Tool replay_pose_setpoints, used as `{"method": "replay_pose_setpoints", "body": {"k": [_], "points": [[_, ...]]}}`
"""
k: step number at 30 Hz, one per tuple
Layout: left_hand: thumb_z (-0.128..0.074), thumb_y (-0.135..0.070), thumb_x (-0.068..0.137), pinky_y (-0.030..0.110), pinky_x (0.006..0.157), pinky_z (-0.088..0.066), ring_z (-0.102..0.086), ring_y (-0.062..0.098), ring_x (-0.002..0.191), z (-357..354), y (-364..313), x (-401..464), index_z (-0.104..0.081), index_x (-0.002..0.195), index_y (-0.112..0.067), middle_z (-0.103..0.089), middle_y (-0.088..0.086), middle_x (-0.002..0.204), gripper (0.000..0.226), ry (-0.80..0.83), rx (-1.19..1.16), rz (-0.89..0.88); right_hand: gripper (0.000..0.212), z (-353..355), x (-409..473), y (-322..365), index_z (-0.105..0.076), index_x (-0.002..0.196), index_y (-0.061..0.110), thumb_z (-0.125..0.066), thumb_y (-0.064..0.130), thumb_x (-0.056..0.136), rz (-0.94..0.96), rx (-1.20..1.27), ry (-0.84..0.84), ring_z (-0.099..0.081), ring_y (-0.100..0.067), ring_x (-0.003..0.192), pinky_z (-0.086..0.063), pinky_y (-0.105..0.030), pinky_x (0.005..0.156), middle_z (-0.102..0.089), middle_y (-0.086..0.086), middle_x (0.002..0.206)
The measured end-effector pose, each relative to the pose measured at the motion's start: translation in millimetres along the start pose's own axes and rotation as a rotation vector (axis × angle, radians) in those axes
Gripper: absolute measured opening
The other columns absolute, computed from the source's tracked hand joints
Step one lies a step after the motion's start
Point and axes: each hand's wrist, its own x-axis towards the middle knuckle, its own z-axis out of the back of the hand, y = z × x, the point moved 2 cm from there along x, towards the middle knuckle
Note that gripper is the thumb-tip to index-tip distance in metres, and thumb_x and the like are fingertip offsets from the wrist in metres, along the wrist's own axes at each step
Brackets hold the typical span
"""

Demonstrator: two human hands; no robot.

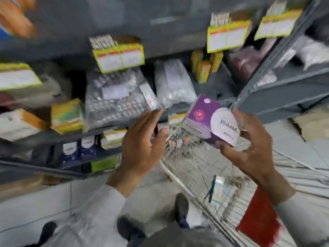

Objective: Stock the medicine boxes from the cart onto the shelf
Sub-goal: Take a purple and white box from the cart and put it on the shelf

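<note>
A purple and white medicine box is held tilted in my right hand, just in front of the grey metal shelf. My left hand is raised beside it with flat, spread fingers and holds nothing. Below my hands is the wire cart, where a small white and blue box lies on the mesh. The whole view is blurred by motion.
The shelf carries clear bags of blister packs, yellow-edged boxes and small yellow boxes. Lower shelves hold dark bottles. A red patch shows at the cart's near right. My shoe stands on the pale tiled floor.
</note>
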Motion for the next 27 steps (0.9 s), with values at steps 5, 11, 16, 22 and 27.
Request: {"method": "replay_pose_setpoints", "body": {"k": [5,11,16,22,27], "points": [[-0.065,-0.018,0.095,0.046,0.12,-0.037,-0.047,0.028,0.145,116.2,-14.4,80.4,-0.061,0.139,-0.007,-0.061,0.01,0.145,0.045,-0.31,0.225,-0.241,0.073,10.8,88.5,97.2,-0.059,0.134,0.001,-0.079,0.036,0.073,0.235,0.124,-0.141,-0.061,-0.023,0.111,-0.05,-0.029,0.092,-0.062,-0.01,0.124],[-0.053,-0.037,0.102,0.052,0.121,-0.033,-0.042,0.03,0.148,181.3,7.5,148.7,-0.058,0.141,-0.01,-0.061,0.012,0.146,0.048,-0.32,0.483,-0.174,0.073,-9.5,193.2,190.4,-0.059,0.138,0.013,-0.082,0.043,0.075,0.329,0.132,-0.236,-0.058,-0.009,0.114,-0.048,-0.014,0.093,-0.062,0.0,0.126],[-0.021,-0.065,0.102,0.047,0.126,-0.023,-0.032,0.028,0.153,173.2,33.1,165.8,-0.044,0.152,-0.011,-0.046,0.011,0.159,0.077,-0.059,0.673,0.018,0.071,-46.7,250.7,218.8,-0.061,0.136,0.02,-0.084,0.043,0.074,0.275,0.03,-0.08,-0.06,-0.016,0.115,-0.048,-0.03,0.098,-0.064,-0.002,0.126],[-0.014,-0.07,0.101,0.042,0.126,-0.027,-0.04,0.023,0.149,170.0,38.9,165.2,-0.047,0.151,-0.016,-0.046,0.008,0.16,0.081,-0.058,0.67,0.043,0.066,-73.3,262.8,219.6,-0.062,0.135,0.021,-0.082,0.044,0.077,0.281,-0.014,0.029,-0.061,-0.018,0.116,-0.053,-0.04,0.1,-0.061,0.0,0.128],[-0.009,-0.071,0.101,0.043,0.127,-0.025,-0.036,0.023,0.152,169.4,38.9,164.7,-0.043,0.154,-0.016,-0.041,0.007,0.162,0.083,-0.039,0.664,0.055,0.067,-81.8,259.5,207.9,-0.054,0.143,0.026,-0.076,0.048,0.084,0.272,-0.01,0.052,-0.052,-0.014,0.129,-0.048,-0.036,0.108,-0.051,0.002,0.143]]}}
